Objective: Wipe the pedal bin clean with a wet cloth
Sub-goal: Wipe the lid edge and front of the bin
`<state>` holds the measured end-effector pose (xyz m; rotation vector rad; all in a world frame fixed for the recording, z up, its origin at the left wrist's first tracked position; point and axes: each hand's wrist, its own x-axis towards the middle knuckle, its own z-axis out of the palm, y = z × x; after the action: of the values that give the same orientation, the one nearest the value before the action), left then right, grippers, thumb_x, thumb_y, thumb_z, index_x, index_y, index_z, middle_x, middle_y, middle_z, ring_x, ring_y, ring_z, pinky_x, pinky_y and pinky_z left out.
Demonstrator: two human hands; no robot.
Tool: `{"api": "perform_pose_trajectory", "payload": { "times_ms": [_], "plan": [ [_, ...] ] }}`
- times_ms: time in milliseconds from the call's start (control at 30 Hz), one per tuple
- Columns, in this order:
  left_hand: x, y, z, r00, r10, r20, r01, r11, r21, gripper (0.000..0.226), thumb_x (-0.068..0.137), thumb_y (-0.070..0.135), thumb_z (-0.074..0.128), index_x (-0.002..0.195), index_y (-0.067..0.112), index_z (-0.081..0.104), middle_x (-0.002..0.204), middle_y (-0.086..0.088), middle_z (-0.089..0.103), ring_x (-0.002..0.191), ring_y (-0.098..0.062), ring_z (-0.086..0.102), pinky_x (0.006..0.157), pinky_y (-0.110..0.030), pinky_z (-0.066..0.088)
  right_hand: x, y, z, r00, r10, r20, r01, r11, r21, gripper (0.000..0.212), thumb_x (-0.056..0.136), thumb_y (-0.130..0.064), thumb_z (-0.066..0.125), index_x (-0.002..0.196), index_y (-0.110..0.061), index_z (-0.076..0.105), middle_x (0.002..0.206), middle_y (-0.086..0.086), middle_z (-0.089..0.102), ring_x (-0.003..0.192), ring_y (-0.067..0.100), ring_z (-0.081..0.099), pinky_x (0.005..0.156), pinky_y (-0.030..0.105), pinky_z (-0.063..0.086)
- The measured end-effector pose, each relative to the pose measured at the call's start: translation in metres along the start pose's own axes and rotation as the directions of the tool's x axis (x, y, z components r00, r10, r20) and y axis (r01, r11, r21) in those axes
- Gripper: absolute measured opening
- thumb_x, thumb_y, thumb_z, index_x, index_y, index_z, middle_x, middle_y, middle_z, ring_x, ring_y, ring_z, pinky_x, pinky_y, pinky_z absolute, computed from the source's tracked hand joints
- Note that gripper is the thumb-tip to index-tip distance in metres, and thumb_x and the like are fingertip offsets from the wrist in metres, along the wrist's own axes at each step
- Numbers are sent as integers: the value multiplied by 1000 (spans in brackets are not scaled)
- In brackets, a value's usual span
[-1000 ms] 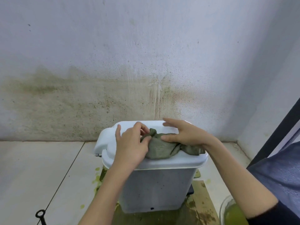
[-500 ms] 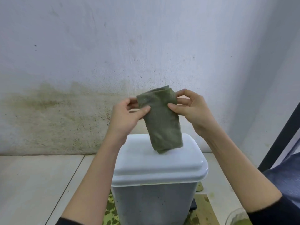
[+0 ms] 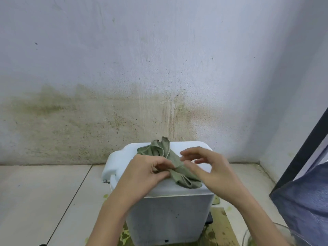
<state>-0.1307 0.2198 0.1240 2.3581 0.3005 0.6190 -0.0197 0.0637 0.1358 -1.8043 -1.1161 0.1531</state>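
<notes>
A white pedal bin (image 3: pixel 170 219) with a rounded white lid (image 3: pixel 117 162) stands on the floor in front of a stained wall. An olive-green cloth (image 3: pixel 160 150) lies crumpled across the lid. My left hand (image 3: pixel 147 172) pinches the cloth near its middle, fingers curled round a fold. My right hand (image 3: pixel 209 167) hovers just to the right of the cloth with fingers loosely spread and slightly blurred, holding nothing; it hides part of the lid's right side.
The bin stands on a green-stained mat (image 3: pixel 221 229). Pale floor tiles (image 3: pixel 44 201) stretch to the left. A dark door frame (image 3: pixel 305 148) and blue-grey fabric (image 3: pixel 305 206) fill the right edge. A glass bowl rim (image 3: pixel 248 235) shows at bottom right.
The cloth, held up folded above the bin by both hands half a second ago, has come down onto the lid. My right hand has let go of it; my left still pinches it.
</notes>
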Motion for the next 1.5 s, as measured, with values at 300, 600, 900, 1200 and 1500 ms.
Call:
{"api": "perform_pose_trajectory", "payload": {
  "times_ms": [300,600,900,1200,1500],
  "plan": [
    [9,-14,-7,997,64,35,-65,997,29,13,72,32,80,83,29,75,79,19,71,80,-1,63,74,-18,48,4,14,12,976,-183,-121,133,932,-339,28,79,-47,57,76,-23,72,71,-14,67,72,6,58,76,23,45],
    [25,-11,-26,908,220,-358,-140,962,236,18,87,31,59,97,21,71,89,19,66,84,0,57,74,-8,42,26,-11,-25,910,48,-412,81,954,289,16,80,-18,68,88,-31,72,102,-20,70,102,-8,58,86,13,47],
    [66,20,-50,852,196,-485,-146,979,139,15,90,20,62,102,17,70,91,12,64,84,-5,59,77,-5,39,74,-27,-41,888,258,-381,13,814,581,11,86,-16,66,96,-16,70,81,-11,72,71,-7,65,62,9,50],
    [6,3,-42,993,19,-114,-14,999,44,12,79,30,71,84,40,70,79,21,68,72,-4,62,67,-19,51,20,21,-31,944,314,-102,-239,862,447,11,83,-12,67,92,-13,72,82,-1,75,78,5,68,71,13,48],
    [40,-41,-11,978,-189,-90,209,864,458,49,86,53,55,130,35,50,131,13,51,118,-16,42,97,-34,36,53,30,5,992,52,-115,-107,830,-547,57,85,-38,62,137,-33,37,142,-8,36,131,17,31,106,40,24]
  ]
}}
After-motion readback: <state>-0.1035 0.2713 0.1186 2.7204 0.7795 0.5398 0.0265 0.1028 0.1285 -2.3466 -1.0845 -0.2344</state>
